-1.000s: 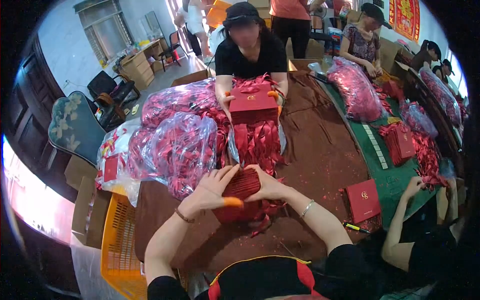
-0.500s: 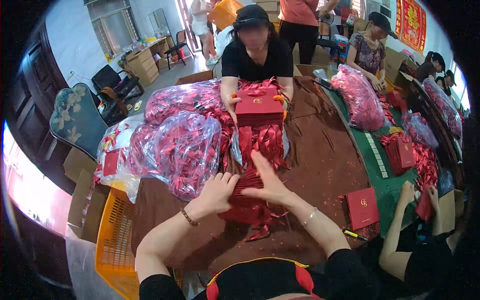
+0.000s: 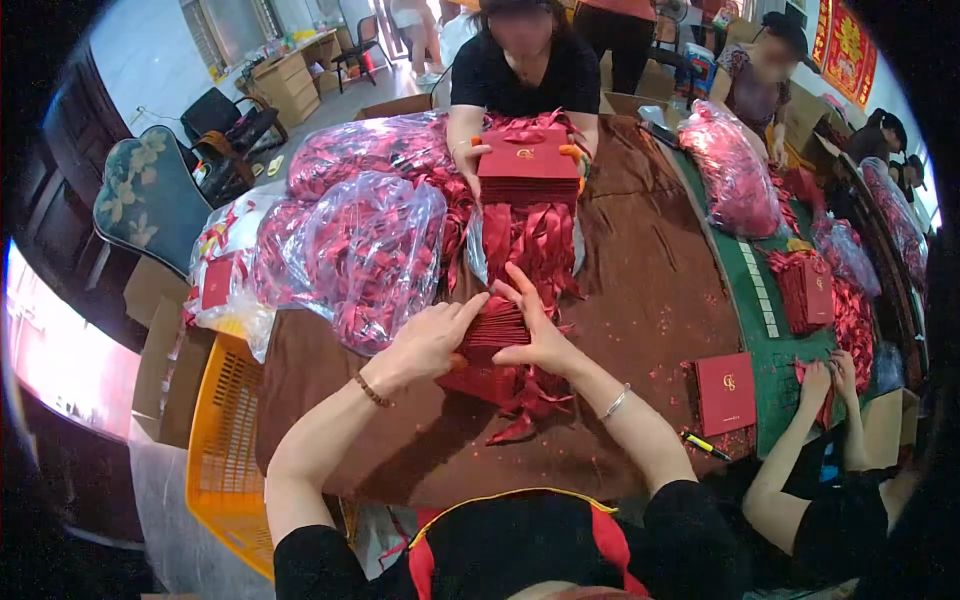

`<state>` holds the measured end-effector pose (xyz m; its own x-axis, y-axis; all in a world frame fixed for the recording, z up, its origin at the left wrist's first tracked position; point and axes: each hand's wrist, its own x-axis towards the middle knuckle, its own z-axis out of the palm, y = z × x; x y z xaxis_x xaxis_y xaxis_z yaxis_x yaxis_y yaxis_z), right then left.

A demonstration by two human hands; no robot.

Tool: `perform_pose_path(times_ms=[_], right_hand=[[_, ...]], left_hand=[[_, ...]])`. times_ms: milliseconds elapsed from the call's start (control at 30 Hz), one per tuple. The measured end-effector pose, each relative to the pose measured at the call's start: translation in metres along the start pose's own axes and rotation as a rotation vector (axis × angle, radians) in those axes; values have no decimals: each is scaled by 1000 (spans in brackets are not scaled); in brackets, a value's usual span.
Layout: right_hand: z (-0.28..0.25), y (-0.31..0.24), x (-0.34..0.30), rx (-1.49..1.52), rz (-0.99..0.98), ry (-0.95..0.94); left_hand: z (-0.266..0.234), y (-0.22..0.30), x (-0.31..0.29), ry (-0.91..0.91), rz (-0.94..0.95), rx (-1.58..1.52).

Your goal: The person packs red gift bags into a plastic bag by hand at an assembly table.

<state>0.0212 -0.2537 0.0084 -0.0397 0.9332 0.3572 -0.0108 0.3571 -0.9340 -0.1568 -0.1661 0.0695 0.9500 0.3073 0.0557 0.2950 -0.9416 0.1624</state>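
Observation:
In front of me a stack of dark red paper gift bags (image 3: 497,328) rests on the brown tablecloth, its layered edges toward me and red ribbon handles trailing off its near right side. My left hand (image 3: 428,338) presses on the left side of it, fingers together. On the opposite side my right hand (image 3: 537,335) is wrapped around the stack, thumb near and fingers reaching over the far end. Just beyond, a person's hands hold a second stack of red gift bags (image 3: 528,165), with red ribbons (image 3: 530,240) hanging toward me.
Clear plastic bags of red ribboned goods (image 3: 350,255) lie left on the tablecloth (image 3: 640,270). An orange crate (image 3: 225,440) stands at the left edge. To the right are a flat red bag (image 3: 725,393), a yellow marker (image 3: 706,445) and a co-worker's hands (image 3: 830,375) over a green surface.
My right hand, lifted and spread before, has closed in against the stack's right side. My left hand has come in along the left side. The whole view has shifted a little.

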Motion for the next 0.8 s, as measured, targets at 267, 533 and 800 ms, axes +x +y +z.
perform_pose_path(times_ms=[267,533,800], right_hand=[[-5,-9,-1,-270,-59,-117],[-8,-7,-3,-495,24,-58],[-13,3,-3,-530,-16,-74]], left_hand=[[-3,-2,1,56,68,-144],[-5,4,-1,72,48,-12],[39,-30,-44,471,-221,-1230]])
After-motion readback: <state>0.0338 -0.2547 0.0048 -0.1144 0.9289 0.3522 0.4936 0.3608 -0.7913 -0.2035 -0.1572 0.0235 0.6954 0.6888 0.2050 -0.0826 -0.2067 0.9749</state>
